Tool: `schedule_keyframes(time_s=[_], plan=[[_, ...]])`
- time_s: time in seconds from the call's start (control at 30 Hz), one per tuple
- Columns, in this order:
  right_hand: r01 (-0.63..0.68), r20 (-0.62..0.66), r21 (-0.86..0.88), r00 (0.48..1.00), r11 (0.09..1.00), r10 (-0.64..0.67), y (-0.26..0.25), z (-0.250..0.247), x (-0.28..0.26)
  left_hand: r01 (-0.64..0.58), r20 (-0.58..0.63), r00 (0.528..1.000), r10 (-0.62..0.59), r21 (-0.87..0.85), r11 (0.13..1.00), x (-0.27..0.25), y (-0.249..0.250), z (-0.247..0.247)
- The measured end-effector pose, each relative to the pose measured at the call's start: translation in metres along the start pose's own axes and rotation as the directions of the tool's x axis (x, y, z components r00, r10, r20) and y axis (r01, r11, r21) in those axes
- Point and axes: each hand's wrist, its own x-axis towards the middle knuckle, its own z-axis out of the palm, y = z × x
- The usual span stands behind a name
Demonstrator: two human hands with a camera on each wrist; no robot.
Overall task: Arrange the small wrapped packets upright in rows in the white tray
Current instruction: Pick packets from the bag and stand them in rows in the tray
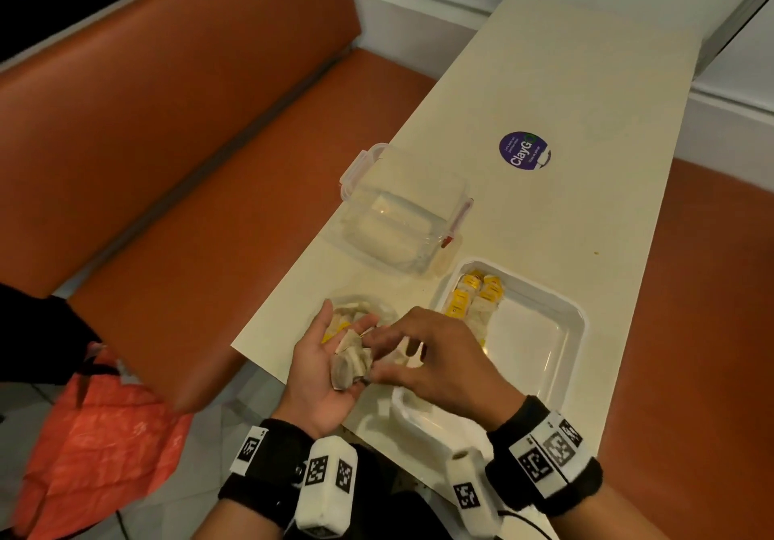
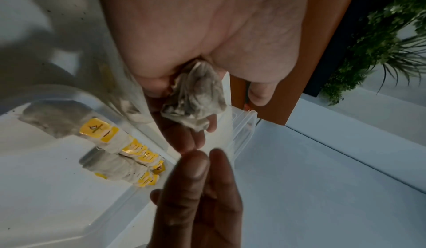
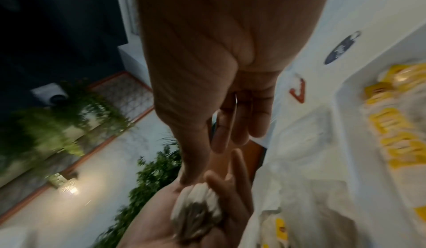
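My left hand (image 1: 335, 340) lies palm up at the table's near edge, fingers straight, carrying a bundle of small grey-white wrapped packets (image 1: 352, 361). My right hand (image 1: 379, 355) reaches across with curled fingers, its thumb and forefinger on either side of a packet in that bundle. In the right wrist view the thumb tip touches the bundle (image 3: 198, 206). The left wrist view shows the bundle (image 2: 196, 97) against the palm. The white tray (image 1: 540, 355) sits just right of the hands. Two short rows of yellow-labelled packets (image 1: 473, 296) stand along its far left side.
A clear bag of loose packets (image 1: 360, 309) lies behind my left hand. A clear lidded container (image 1: 398, 212) with red latches stands further back. A purple sticker (image 1: 525, 150) marks the table. An orange bench (image 1: 167, 141) is at left and an orange bag (image 1: 96, 435) on the floor.
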Motion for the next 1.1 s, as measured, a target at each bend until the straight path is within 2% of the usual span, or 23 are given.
schedule_keyframes(time_s=[0.1,0.2,0.37,0.47,0.53,0.63,0.73,0.8,0.93,1.1], plan=[[0.076,0.064,-0.185,0.996,0.98,-0.066,-0.011,0.014,0.005,0.001,0.021,1.0,-0.001,-0.013,1.0,-0.003,0.004,-0.001],[0.144,0.068,-0.285,0.989,0.948,-0.13,-0.016,0.025,0.01,-0.016,-0.009,1.0,0.016,-0.026,1.0,-0.006,0.004,-0.005],[0.197,0.033,-0.32,0.98,0.927,-0.197,-0.022,0.038,0.019,-0.069,-0.026,0.997,0.069,-0.009,0.998,-0.007,0.008,-0.013],[0.179,-0.007,-0.282,0.982,0.943,-0.189,-0.023,0.041,0.022,-0.1,-0.015,0.995,0.1,0.024,0.995,-0.009,0.011,-0.019],[0.119,-0.041,-0.193,0.991,0.974,-0.129,-0.023,0.041,0.026,-0.123,-0.016,0.992,0.124,0.044,0.991,-0.013,0.013,-0.019],[-0.035,-0.102,0.133,0.994,0.991,0.049,-0.026,0.039,0.032,-0.154,-0.016,0.988,0.156,0.085,0.984,-0.015,0.016,-0.021],[-0.159,-0.086,0.44,0.972,0.884,0.218,-0.029,0.034,0.035,-0.183,0.029,0.983,0.181,0.13,0.974,-0.015,0.017,-0.024],[-0.214,-0.047,0.575,0.955,0.79,0.293,-0.029,0.032,0.036,-0.231,0.054,0.973,0.225,0.176,0.957,-0.016,0.018,-0.028],[-0.306,0.039,0.668,0.924,0.678,0.38,-0.022,0.035,0.037,-0.316,0.106,0.948,0.299,0.259,0.913,-0.017,0.018,-0.035],[-0.357,0.148,0.762,0.908,0.541,0.392,-0.015,0.036,0.032,-0.355,0.022,0.93,0.367,0.308,0.883,-0.02,0.023,-0.024]])
